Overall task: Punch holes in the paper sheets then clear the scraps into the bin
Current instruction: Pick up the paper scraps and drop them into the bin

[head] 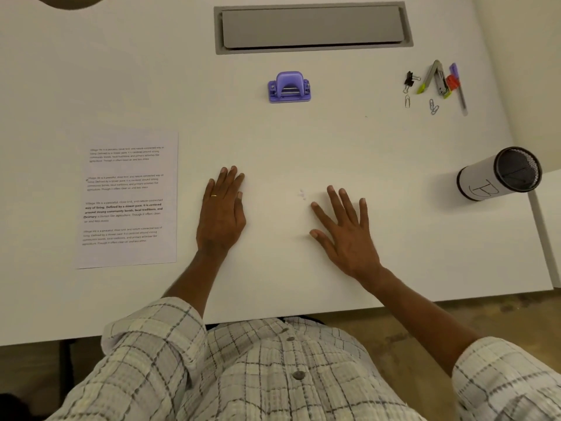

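A printed paper sheet [129, 199] lies flat at the left of the white desk [303, 141]. A purple hole punch [289, 87] stands farther back, near the middle. A few tiny white paper scraps [302, 195] lie on the desk between my hands. My left hand [223, 212] rests flat, fingers straight, just right of the sheet. My right hand [343, 229] lies flat with fingers spread, its fingertips just right of the scraps. A small mesh bin [499, 174] with a white label wrap stands at the desk's right edge. Neither hand holds anything.
A grey cable tray lid [312, 27] is set into the desk at the back. At the back right lie binder clips [409, 80], paper clips [433, 106], a stapler [438, 79] and a pen [458, 86]. The desk's front edge runs just above my checked shirt.
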{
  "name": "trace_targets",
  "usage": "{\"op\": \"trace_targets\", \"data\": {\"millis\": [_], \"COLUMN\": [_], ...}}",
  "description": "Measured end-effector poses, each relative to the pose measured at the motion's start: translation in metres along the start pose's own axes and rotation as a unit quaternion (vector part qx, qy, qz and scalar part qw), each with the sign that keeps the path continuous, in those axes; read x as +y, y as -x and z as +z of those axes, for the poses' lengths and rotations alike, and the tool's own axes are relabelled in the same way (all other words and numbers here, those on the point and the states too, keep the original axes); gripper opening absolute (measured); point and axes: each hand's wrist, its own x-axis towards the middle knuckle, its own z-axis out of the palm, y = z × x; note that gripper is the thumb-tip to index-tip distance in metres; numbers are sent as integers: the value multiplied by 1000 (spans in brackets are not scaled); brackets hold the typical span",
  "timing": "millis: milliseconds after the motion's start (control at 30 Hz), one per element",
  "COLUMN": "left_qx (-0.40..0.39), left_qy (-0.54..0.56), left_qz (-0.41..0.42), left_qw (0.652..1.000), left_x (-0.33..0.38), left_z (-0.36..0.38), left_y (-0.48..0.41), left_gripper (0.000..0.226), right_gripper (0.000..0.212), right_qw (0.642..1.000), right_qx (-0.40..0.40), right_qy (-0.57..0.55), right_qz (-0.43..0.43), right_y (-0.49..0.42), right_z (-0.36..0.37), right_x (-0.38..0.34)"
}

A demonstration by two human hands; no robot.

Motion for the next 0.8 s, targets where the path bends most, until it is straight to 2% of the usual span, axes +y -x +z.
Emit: {"op": "trace_targets", "data": {"millis": [133,300,400,567,633,700,800], "left_qx": [-2,-4,-3,-8,-5,-5,-10], "left_qy": [-1,-2,0,2,3,1,-2], "left_qz": [-4,-6,-7,-10,-11,-11,-14], "left_qw": [1000,1000,1000,1000,1000,1000,1000], "left_x": [0,-1,-1,-1,-1,-1,-1], "left_z": [0,0,0,1,1,1,1], "left_y": [0,0,0,0,0,0,0], "left_gripper": [45,45,45,45,45,45,45], "right_gripper": [66,57,48,36,33,33,38], "right_qw": [1000,997,990,986,981,981,973], "right_qx": [-13,51,85,93,92,77,54], "right_qy": [-1,-43,-111,-79,-100,-151,-222], "right_qz": [-4,24,21,-114,-139,-92,24], "right_y": [-11,-41,-58,-68,-62,-56,-58], "right_z": [6,-1,-10,-15,-18,-22,-26], "right_x": [-11,-14,-6,3,8,10,3]}}
